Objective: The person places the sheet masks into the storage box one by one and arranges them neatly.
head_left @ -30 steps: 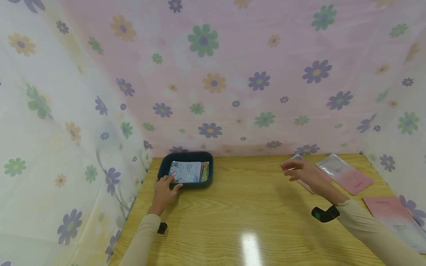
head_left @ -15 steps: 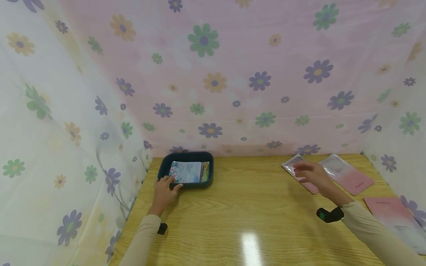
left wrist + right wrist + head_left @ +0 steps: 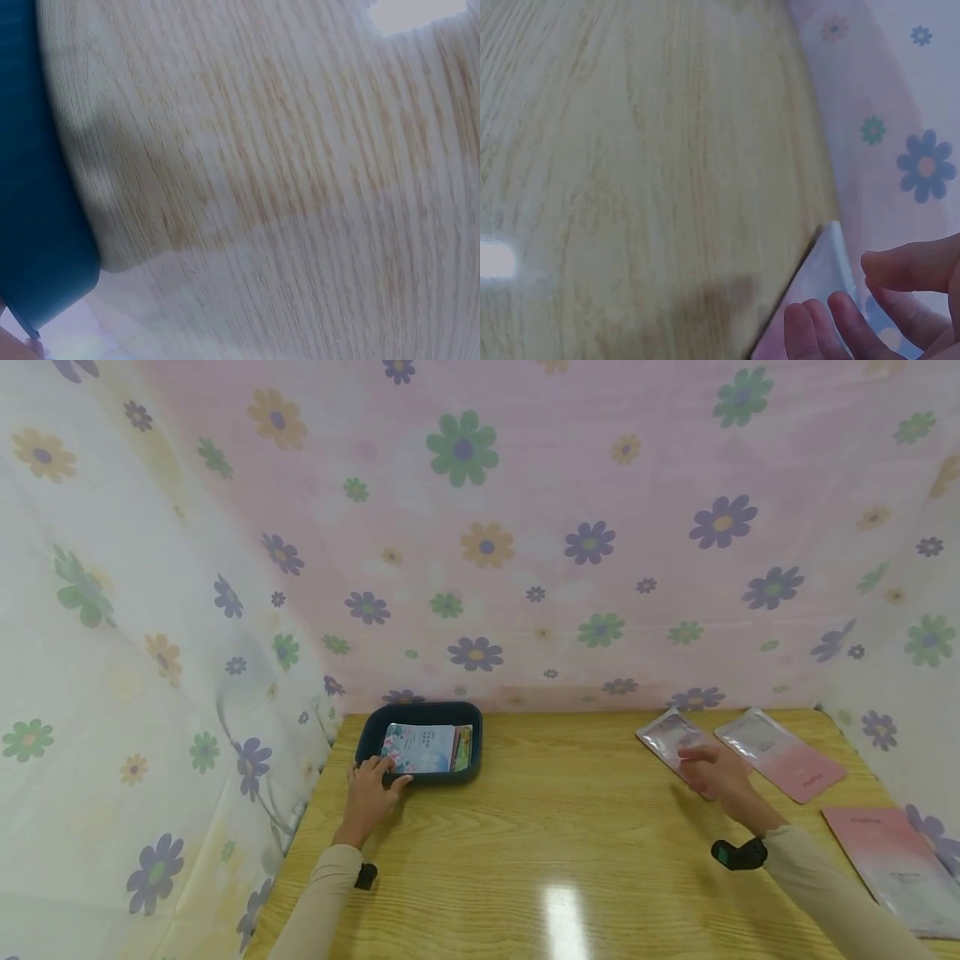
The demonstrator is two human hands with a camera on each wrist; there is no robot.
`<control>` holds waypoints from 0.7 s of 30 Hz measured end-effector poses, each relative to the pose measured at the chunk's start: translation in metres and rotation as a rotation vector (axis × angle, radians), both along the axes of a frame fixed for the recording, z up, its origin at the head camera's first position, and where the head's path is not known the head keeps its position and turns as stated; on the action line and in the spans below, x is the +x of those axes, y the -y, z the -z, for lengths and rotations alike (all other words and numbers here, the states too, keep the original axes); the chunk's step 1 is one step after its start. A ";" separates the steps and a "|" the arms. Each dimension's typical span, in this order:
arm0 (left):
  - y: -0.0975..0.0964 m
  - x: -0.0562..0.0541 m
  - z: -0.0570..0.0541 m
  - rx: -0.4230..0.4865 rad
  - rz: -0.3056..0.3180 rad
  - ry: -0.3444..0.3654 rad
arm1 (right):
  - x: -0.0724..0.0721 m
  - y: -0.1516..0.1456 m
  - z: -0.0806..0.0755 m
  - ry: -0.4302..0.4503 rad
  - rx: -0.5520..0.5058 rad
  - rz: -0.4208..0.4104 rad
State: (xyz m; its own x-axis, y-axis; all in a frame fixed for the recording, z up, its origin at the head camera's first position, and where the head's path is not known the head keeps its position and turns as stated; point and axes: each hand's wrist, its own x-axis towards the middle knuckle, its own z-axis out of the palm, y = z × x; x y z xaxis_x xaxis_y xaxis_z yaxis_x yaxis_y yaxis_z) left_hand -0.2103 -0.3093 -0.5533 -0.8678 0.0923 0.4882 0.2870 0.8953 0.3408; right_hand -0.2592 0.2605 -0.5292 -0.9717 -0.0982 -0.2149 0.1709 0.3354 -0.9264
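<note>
My left hand (image 3: pixel 369 797) grips the near-left rim of a dark blue-green plastic basket (image 3: pixel 418 712), fingers over the edge and thumb along the front. Flat packets lie inside the basket: a white floral one (image 3: pixel 420 747) on top and a yellow-green one (image 3: pixel 463 750) beneath it. The basket's outer wall (image 3: pixel 41 180) fills the left side of the left wrist view. My right hand (image 3: pixel 720 777) hovers over a pink-and-silver face mask packet (image 3: pixel 667 735), partly covering it. In the right wrist view its fingers (image 3: pixel 922 266) are loosely bent with nothing between them, beside the packet's corner (image 3: pixel 817 274).
Another pink-and-silver face mask packet (image 3: pixel 787 760) lies at the back right, and a third (image 3: pixel 892 868) near the table's right edge. Flower-printed cloth (image 3: pixel 540 568) walls off the wooden table (image 3: pixel 540 827) at the back and both sides.
My right hand has moved right and then lower over the leftmost mask packet, its fingers drawing closer together. The left hand and basket have stayed in place.
</note>
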 end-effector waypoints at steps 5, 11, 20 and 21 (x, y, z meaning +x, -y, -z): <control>-0.001 0.000 -0.001 -0.005 -0.001 0.003 | -0.001 0.000 0.018 0.000 0.007 -0.001; -0.001 0.000 -0.001 -0.003 0.000 -0.001 | 0.000 0.001 0.026 0.003 0.022 0.018; -0.001 -0.001 0.002 -0.013 -0.001 -0.020 | 0.003 -0.008 0.022 -0.070 0.058 0.124; -0.001 -0.001 0.002 -0.013 -0.002 -0.021 | 0.002 -0.010 0.021 -0.072 0.054 0.142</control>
State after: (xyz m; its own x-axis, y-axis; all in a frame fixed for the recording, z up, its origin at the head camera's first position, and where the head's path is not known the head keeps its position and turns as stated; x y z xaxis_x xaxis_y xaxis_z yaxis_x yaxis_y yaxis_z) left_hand -0.2115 -0.3087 -0.5555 -0.8574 0.0972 0.5053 0.2922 0.9003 0.3226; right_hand -0.2567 0.2708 -0.5502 -0.9881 0.0511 -0.1450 0.1537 0.3625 -0.9192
